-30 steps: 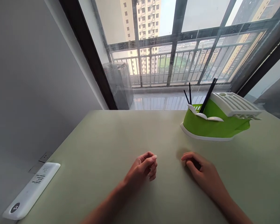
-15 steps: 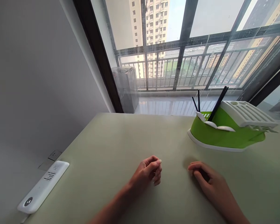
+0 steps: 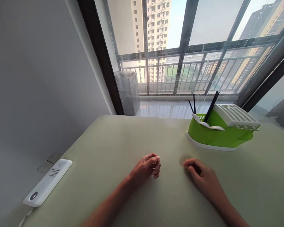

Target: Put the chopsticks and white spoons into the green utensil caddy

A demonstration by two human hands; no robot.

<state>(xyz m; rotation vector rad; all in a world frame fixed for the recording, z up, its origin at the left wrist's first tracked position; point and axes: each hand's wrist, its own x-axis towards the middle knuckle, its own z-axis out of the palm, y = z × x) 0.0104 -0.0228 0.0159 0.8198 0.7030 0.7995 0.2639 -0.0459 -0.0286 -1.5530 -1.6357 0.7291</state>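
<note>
My left hand (image 3: 149, 165) hovers over the pale green tabletop (image 3: 125, 138), a little left of the middle. Its thumb and forefinger are pinched together and the other fingers curl inward. A tiny whitish spot shows at the pinch, too small to name. To its right, my right hand (image 3: 201, 175) rests at or just above the table, loosely curved. A gap shows between its thumb and forefinger, with nothing visible inside. Beyond it stands a green, boat-shaped holder (image 3: 208, 137) with a white slotted top; black sticks (image 3: 211, 106) rise from it.
A white power strip (image 3: 48, 183) with a dark round mark lies along the table's left edge, its cord running down. Beside it is a wall socket (image 3: 54, 157). Glass doors and a balcony railing (image 3: 163, 75) lie past the table's far edge.
The view has shifted slightly, so the holder and both hands appear further left. My left hand keeps its pinch; the right hand keeps its loose curve.
</note>
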